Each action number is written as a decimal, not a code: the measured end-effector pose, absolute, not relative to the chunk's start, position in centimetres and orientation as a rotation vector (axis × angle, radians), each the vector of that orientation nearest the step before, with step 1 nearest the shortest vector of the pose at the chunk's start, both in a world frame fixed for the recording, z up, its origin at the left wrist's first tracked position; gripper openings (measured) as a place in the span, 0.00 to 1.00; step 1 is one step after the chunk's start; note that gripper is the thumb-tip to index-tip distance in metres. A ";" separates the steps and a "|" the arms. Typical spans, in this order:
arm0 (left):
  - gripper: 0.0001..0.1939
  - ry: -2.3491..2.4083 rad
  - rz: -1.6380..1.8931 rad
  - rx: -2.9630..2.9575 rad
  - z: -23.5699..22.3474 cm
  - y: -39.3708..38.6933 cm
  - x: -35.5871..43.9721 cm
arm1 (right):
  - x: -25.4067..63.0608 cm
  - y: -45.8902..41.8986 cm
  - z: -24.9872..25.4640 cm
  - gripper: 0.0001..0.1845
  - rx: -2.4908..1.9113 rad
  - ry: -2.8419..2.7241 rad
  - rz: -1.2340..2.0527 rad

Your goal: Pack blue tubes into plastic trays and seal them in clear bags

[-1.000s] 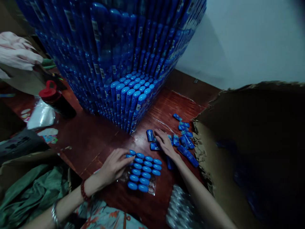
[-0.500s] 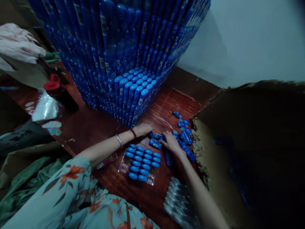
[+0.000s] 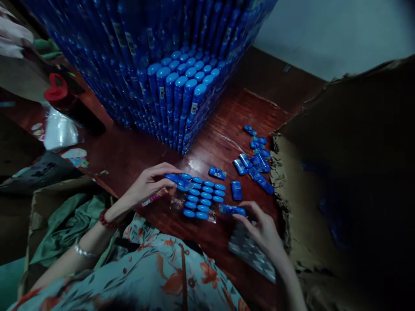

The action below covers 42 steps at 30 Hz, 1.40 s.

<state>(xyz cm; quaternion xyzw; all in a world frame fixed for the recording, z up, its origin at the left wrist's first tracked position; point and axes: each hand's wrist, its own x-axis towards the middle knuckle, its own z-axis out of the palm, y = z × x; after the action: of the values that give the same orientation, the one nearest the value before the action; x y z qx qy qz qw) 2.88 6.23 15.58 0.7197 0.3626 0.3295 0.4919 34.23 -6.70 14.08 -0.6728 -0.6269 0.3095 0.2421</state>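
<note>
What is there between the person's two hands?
The head view shows rows of blue-topped containers between the left hand and the right hand. The left-held container and right-held container also jut into that stretch.

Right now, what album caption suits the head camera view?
Left hand and right hand each hold a blue container by rows of blue ovals, near a tall blue stack.
</note>
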 end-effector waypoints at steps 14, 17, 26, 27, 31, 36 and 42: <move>0.12 1.267 1.017 1.916 8.9 -0.1 2.0 | 30.1 -7.5 10.0 0.19 -1.635 -2.423 0.038; 0.15 1.097 0.996 2.198 8.2 -0.4 2.7 | 29.9 -6.5 10.3 0.19 -1.613 -2.577 -0.077; 0.20 0.677 0.807 2.589 8.3 1.5 2.4 | 30.1 -6.2 10.4 0.17 -1.621 -2.591 -0.080; 0.20 0.647 0.795 2.595 8.3 1.6 2.4 | 30.0 -6.3 10.3 0.17 -1.644 -2.566 -0.081; 0.20 0.603 0.787 2.598 8.2 1.6 2.4 | 29.6 -6.6 10.2 0.17 -1.718 -2.440 -0.003; 0.19 0.593 0.767 2.536 8.1 1.8 3.0 | 29.8 -6.7 9.6 0.15 -1.686 -2.380 0.087; 0.17 0.701 0.699 2.515 7.2 1.6 3.7 | 29.8 -6.5 9.8 0.12 -1.695 -2.281 0.135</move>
<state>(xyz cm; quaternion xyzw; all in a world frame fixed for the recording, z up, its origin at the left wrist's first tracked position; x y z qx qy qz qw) 3.65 1.56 7.23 0.9082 0.2531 0.2526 0.2175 29.76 -6.55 9.77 -0.5892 -0.7930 0.0469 0.1477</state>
